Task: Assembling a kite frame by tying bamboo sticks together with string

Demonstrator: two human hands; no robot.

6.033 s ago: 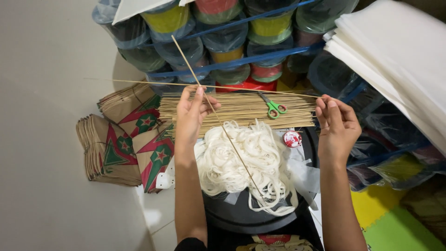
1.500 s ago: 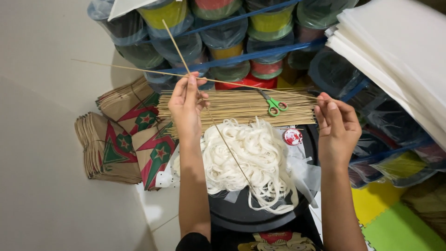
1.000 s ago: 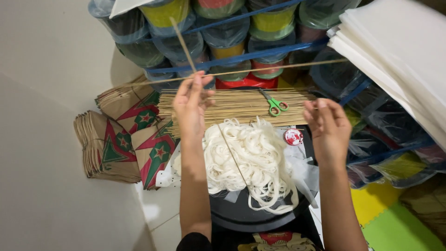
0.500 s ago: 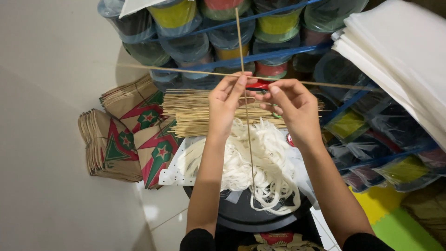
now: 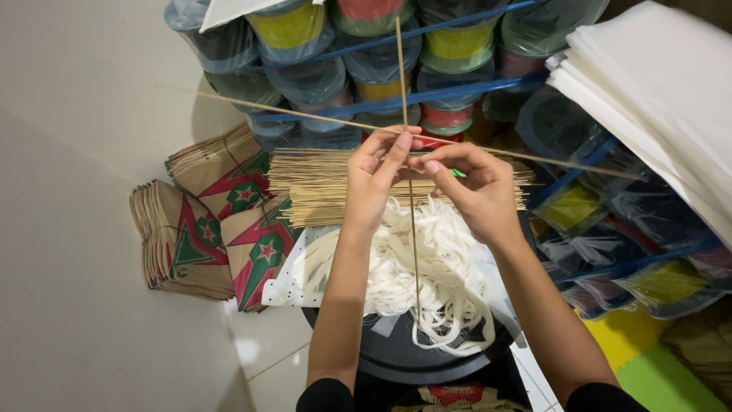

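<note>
Nearest the camera, a round black plastic tray (image 5: 396, 365) is seen on the lap, and a loose heap of white string (image 5: 412, 267) is piled on it. Just beyond that heap both hands are brought together, fingertips nearly touching: the left hand (image 5: 375, 183) is pinched on a thin upright bamboo stick (image 5: 412, 229) where it is crossed by a long slanting bamboo stick (image 5: 305, 113), and the right hand (image 5: 471, 187) is closed on the same crossing from the other side. The step in hand is judged to be the binding of the two sticks into a cross; a firm pinch at the joint and a length of string drawn up from the heap would be called for next. Directly behind the heap a flat bundle of pale bamboo sticks (image 5: 313, 187) is laid. To the left of the heap, stacks of folded brown paper with red and green star prints (image 5: 206, 236) are spread on the pale floor (image 5: 69, 229). Farthest beyond the heap, wrapped spools of coloured thread (image 5: 305, 30) are stacked, with a pile of white sheets (image 5: 656, 91) to the far right.
</note>
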